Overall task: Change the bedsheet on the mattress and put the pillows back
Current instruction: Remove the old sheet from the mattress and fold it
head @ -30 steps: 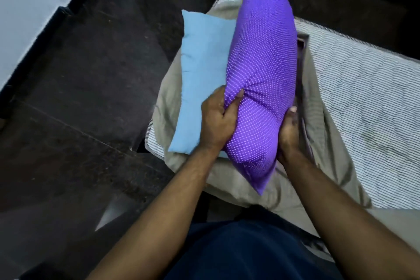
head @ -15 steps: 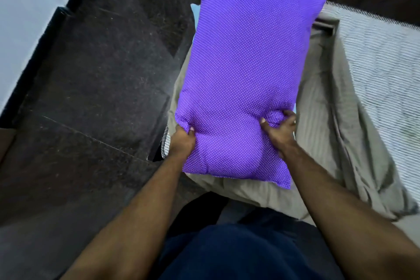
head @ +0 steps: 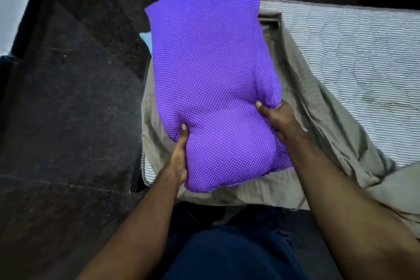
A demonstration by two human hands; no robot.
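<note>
Head view: left hand [head: 180, 154] and right hand [head: 276, 118] grip purple pillow [head: 211, 84], hiding blue pillow [head: 146, 36] on grey sheet [head: 318, 120].

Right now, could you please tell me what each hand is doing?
Left hand: grips the purple pillow at its near left edge.
Right hand: grips the same pillow at its right edge.

Our purple dotted pillow [head: 211, 79] flat over the blue pillow [head: 145, 37], beige bedsheet [head: 318, 120] bunched at our striped mattress [head: 354, 57] corner
</note>
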